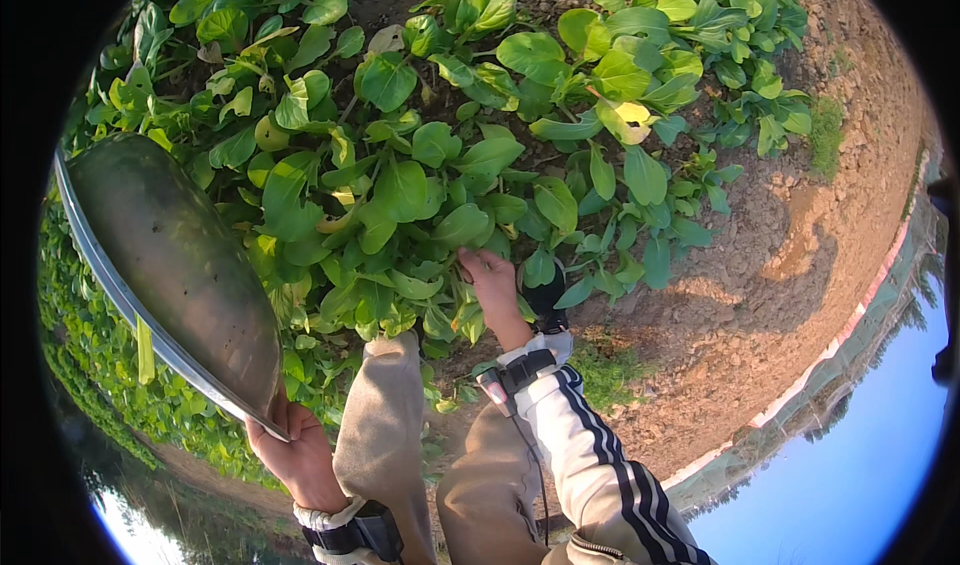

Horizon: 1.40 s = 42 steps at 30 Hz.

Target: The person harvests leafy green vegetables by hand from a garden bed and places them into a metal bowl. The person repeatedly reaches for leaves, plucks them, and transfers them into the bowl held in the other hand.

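My left hand point(296, 445) grips the rim of a large metal basin point(180, 257), which is tipped steeply on its side over the leaves. A strip of yellow-green leaf point(145, 351) lies across the basin's rim. Among the leafy green plants point(405, 190), which look like bok choy, my right hand point(491, 287) has its fingers closed at a leaf point(461, 226) low on the near side. The fingertips are partly hidden by foliage, as are the stems there. Some leaves have holes, and one yellowed leaf point(626, 120) stands out at upper right.
A dark shoe point(544, 291) stands close beside my right hand, and my trouser legs point(382, 415) reach the plants' edge. Bare brown soil point(750, 287) runs along the right, with weeds point(607, 370). A thin cable point(538, 467) hangs from my right wrist device point(506, 377).
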Each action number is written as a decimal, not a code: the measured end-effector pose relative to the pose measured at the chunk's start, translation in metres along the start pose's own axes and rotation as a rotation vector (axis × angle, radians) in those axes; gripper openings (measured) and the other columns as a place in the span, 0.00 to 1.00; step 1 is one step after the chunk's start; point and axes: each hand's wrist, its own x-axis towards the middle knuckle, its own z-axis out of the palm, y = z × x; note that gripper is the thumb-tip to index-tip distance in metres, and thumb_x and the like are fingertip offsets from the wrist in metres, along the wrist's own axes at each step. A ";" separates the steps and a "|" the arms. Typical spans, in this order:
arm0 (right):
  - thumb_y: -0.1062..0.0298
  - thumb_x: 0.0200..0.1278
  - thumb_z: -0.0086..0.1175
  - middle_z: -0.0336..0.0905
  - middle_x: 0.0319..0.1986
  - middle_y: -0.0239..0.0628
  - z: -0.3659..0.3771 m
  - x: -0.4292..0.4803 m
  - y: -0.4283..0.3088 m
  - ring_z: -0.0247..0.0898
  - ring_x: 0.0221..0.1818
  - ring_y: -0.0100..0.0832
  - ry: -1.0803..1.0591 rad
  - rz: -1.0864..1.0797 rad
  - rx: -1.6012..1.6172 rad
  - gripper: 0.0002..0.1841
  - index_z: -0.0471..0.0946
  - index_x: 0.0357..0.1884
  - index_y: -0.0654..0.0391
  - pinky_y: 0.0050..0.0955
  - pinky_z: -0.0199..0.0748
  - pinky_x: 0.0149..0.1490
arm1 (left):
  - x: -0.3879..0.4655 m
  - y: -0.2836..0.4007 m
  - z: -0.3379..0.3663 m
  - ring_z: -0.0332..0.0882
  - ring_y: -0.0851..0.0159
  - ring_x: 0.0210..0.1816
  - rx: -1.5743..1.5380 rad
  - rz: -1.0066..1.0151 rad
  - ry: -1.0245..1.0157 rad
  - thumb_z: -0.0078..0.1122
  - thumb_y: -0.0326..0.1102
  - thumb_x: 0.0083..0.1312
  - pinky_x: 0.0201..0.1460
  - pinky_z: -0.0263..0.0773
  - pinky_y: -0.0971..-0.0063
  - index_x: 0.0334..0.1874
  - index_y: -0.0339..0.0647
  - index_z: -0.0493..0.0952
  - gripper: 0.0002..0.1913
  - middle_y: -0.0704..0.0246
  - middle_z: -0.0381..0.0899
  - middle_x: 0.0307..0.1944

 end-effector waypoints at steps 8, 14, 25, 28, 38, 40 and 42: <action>0.67 0.60 0.57 0.78 0.23 0.28 -0.058 -0.079 -0.044 0.64 0.24 0.17 0.068 -0.075 -0.151 0.08 0.81 0.33 0.62 0.19 0.62 0.33 | -0.037 -0.004 -0.020 0.73 0.59 0.54 0.211 0.019 0.124 0.53 0.36 0.62 0.58 0.70 0.64 0.49 0.33 0.70 0.17 0.61 0.75 0.49; 0.67 0.59 0.58 0.80 0.23 0.32 -0.045 -0.045 -0.033 0.68 0.25 0.17 0.060 -0.067 -0.112 0.09 0.81 0.35 0.63 0.19 0.62 0.30 | -0.057 0.005 -0.020 0.72 0.58 0.52 0.188 0.050 0.195 0.54 0.35 0.60 0.60 0.68 0.62 0.48 0.33 0.70 0.16 0.61 0.75 0.48; 0.68 0.61 0.56 0.79 0.30 0.32 0.020 -0.006 0.014 0.65 0.31 0.23 0.249 -0.303 0.017 0.12 0.77 0.40 0.69 0.25 0.65 0.40 | -0.027 0.023 -0.034 0.74 0.58 0.52 0.229 0.101 0.158 0.53 0.34 0.61 0.58 0.70 0.63 0.50 0.33 0.70 0.17 0.62 0.76 0.48; 0.68 0.64 0.54 0.77 0.32 0.27 -0.005 -0.050 -0.006 0.63 0.33 0.19 0.338 -0.180 0.147 0.10 0.78 0.38 0.67 0.23 0.63 0.41 | -0.033 0.027 -0.034 0.74 0.61 0.49 0.275 0.123 0.221 0.54 0.34 0.61 0.56 0.71 0.63 0.45 0.33 0.72 0.13 0.64 0.76 0.45; 0.72 0.62 0.52 0.69 0.25 0.26 -0.044 -0.303 -0.224 0.60 0.23 0.17 0.292 -0.588 0.059 0.05 0.75 0.36 0.63 0.19 0.59 0.29 | -0.134 0.034 0.015 0.73 0.69 0.36 0.703 0.288 0.211 0.55 0.34 0.58 0.39 0.68 0.74 0.42 0.32 0.73 0.14 0.67 0.75 0.37; 0.75 0.59 0.53 0.70 0.30 0.35 -0.030 -0.332 -0.257 0.65 0.26 0.23 0.132 -0.970 -0.245 0.07 0.74 0.38 0.65 0.19 0.62 0.30 | -0.158 0.037 0.023 0.71 0.70 0.31 0.780 0.230 0.089 0.55 0.30 0.57 0.39 0.66 0.74 0.39 0.31 0.74 0.11 0.70 0.75 0.32; 0.70 0.59 0.56 0.71 0.39 0.42 -0.014 -0.351 -0.276 0.72 0.36 0.36 -0.061 -0.957 -0.636 0.13 0.73 0.43 0.65 0.30 0.70 0.39 | -0.184 0.031 0.032 0.68 0.73 0.29 0.847 0.263 -0.032 0.55 0.26 0.56 0.36 0.64 0.78 0.33 0.31 0.74 0.06 0.73 0.74 0.27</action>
